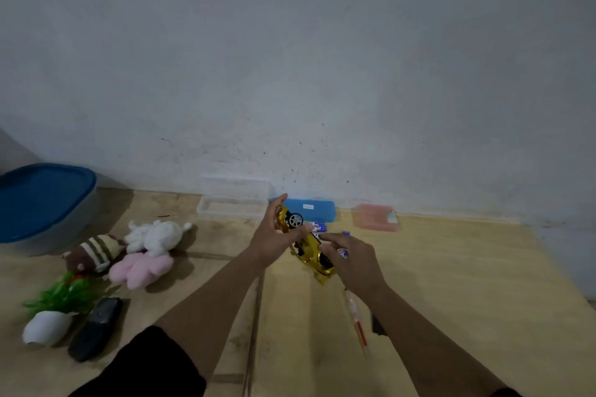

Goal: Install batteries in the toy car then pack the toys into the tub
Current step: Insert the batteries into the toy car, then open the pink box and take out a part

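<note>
Fingers (pixel 325 240) of the right hand (pixel 351 259) look pinched on a small blue-and-white battery (pixel 342 252) right at the underside of the shiny gold plastic toy car (pixel 311 248), while the left hand (pixel 274 237) grips the car's front end and holds it tilted, wheels up, over the pale wooden floor (pixel 451 284). So my read is the battery step is only mid-way: more blue-labelled batteries (pixel 317 227) lie on the floor just behind the car. Packing hasn't started, I'd say. The grey plastic tub with the blue lid (pixel 45 200) sits closed, well off to the left, and the white plush bunny (pixel 154 235), pink plush toy (pixel 140 269) and brown striped plush (pixel 95 253) are all lying out beside it.
</note>
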A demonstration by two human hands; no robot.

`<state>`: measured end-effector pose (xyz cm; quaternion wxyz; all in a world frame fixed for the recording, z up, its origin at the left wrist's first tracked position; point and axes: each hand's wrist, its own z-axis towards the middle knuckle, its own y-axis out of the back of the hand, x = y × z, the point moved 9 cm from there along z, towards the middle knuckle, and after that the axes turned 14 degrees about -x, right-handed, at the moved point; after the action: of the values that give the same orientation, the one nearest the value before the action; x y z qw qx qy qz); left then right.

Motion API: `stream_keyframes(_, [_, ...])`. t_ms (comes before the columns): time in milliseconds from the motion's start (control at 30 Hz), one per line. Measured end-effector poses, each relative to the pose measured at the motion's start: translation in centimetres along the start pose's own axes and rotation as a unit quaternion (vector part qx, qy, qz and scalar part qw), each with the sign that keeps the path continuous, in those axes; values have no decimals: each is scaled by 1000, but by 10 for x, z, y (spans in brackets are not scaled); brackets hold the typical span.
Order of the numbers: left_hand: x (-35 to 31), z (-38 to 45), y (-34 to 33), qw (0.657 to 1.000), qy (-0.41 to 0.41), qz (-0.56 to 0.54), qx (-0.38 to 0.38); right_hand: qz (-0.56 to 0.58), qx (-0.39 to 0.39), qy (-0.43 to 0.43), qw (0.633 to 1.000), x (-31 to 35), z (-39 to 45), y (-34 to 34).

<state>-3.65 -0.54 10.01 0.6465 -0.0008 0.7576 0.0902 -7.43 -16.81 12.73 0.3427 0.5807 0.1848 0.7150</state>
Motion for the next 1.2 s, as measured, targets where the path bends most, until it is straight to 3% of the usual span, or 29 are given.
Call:
stream_keyframes(133, [14, -16, -17, 993, 85, -76, -15, 125, 19, -52, 991, -17, -1, -2])
stream_keyframes(233, [22, -28, -19, 996, 73, -30, -42, 170, 33, -74, 982, -31, -7, -6])
stream_keyframes(467, [42, -52, -9, 986, 74, 125, -82, 78, 95, -10, 992, -42, -36, -26])
stream_keyframes(733, [96, -52, 3, 968, 121, 217, -40, 75, 137, -77, 985, -63, -75, -60])
stream_keyframes(1200, [142, -38, 8, 908, 40, 409, 84, -26, 164, -165, 972, -86, -106, -107])
